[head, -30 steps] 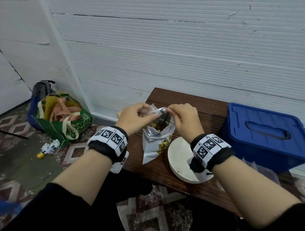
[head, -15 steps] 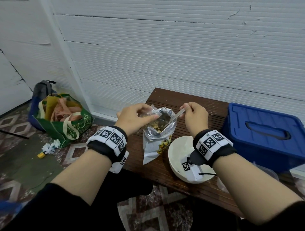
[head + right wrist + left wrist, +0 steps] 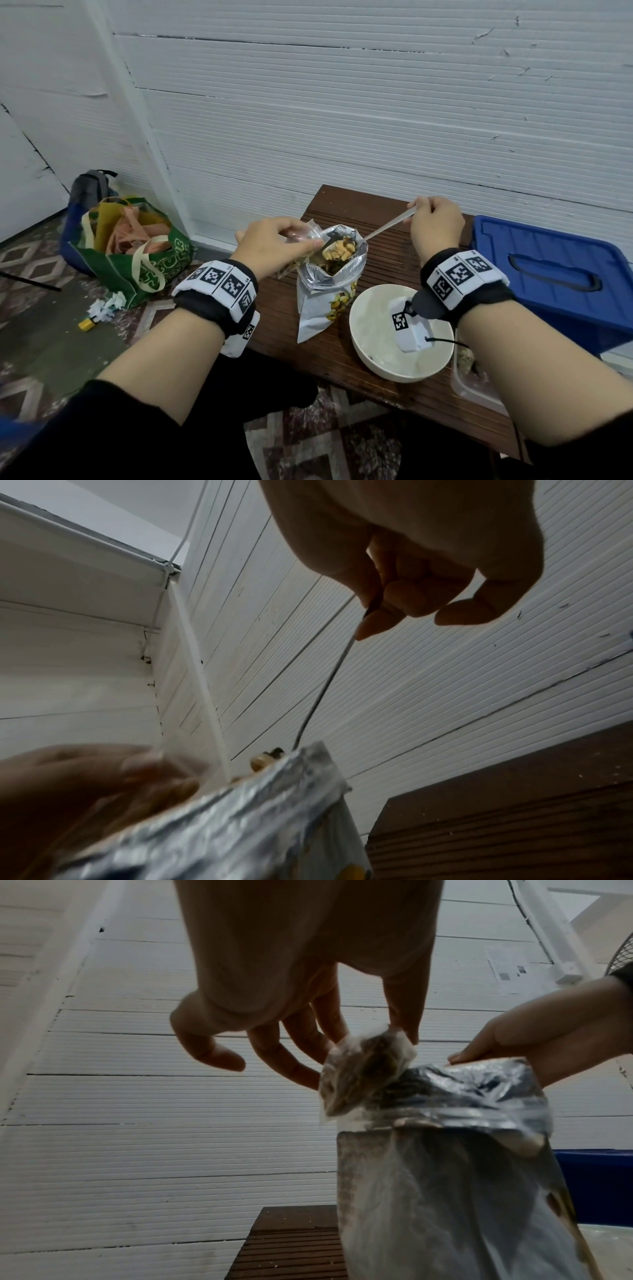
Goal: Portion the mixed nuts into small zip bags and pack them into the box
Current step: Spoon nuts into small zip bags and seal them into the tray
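Spoon [image 3: 373, 234] of nuts [image 3: 338, 254] now lifted by gripping right hand [image 3: 435, 226], left hand [image 3: 270, 244] still pinching clear bag [image 3: 306, 234]

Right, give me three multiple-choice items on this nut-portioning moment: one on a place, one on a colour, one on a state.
1. Where does the white bowl stand relative to the foil nut bag?
A. To its right on the wooden table
B. On the floor by the green bag
C. On the box lid

2. What colour is the lidded box?
A. Red
B. Blue
C. White

3. What is the state of the spoon?
A. Empty, lying in the bowl
B. Loaded with nuts, at the foil bag's mouth
C. Lying on the box lid

Key:
1 A: the head view shows the bowl beside the bag, on the table's near edge.
2 B: lid and walls are blue.
3 B: the right hand has the handle in its grip and nuts fill the spoon; the left hand pinches a clear small zip bag next to it.
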